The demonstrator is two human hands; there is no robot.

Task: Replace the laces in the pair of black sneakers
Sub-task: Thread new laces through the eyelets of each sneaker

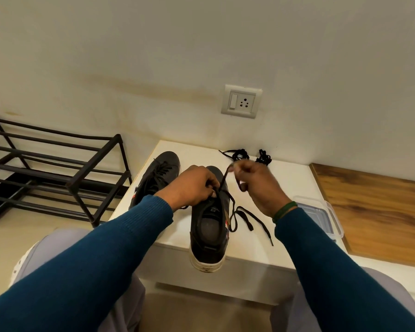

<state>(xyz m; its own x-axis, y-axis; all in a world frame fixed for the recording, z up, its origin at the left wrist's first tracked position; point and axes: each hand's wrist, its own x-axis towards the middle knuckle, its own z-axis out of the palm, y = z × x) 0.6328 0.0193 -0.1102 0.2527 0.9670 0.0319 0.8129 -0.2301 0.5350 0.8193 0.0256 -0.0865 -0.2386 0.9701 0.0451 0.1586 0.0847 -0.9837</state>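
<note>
- Seemingly the step is drawing the old lace [261, 227] out of the near sneaker [209, 236], its heel overhanging the tabletop's [297, 178] near edge.
- Left hand [192, 185] grips the sneaker at its eyelets; right hand [256, 185] pinches the lace, held taut.
- Steady the shoe and free one eyelet row at a time (hard tugs may snag).
- Black upper, scuffed white sole; the other sneaker [158, 173] sits laced by the left edge.
</note>
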